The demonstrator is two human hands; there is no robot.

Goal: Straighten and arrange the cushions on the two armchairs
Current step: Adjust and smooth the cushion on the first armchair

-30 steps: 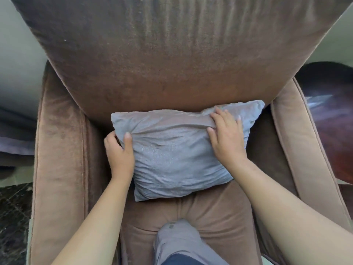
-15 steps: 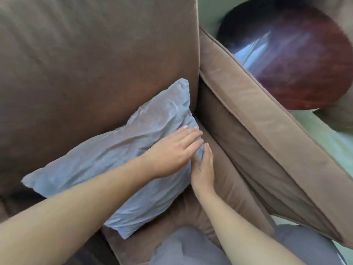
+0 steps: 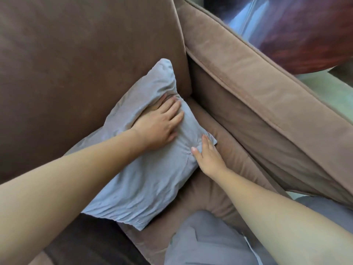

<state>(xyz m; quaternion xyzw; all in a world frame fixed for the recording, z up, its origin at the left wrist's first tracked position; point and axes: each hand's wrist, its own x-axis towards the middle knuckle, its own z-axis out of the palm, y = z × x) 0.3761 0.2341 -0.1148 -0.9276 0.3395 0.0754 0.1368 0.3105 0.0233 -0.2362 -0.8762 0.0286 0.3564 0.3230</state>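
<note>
While our left hand (image 3: 162,124) presses flat, fingers straight and slightly spread, into the grey cushion (image 3: 145,180), our right hand (image 3: 208,156) rests straight-fingered against its near corner. The cushion leans on the brown back cushion (image 3: 86,73), near the armrest (image 3: 257,96).

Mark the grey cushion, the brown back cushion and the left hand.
Small grey fabric cushion (image 3: 145,188): head view, lower face.
Large brown back cushion (image 3: 86,64): head view, middle.
Left hand (image 3: 158,127): head view, back.
</note>
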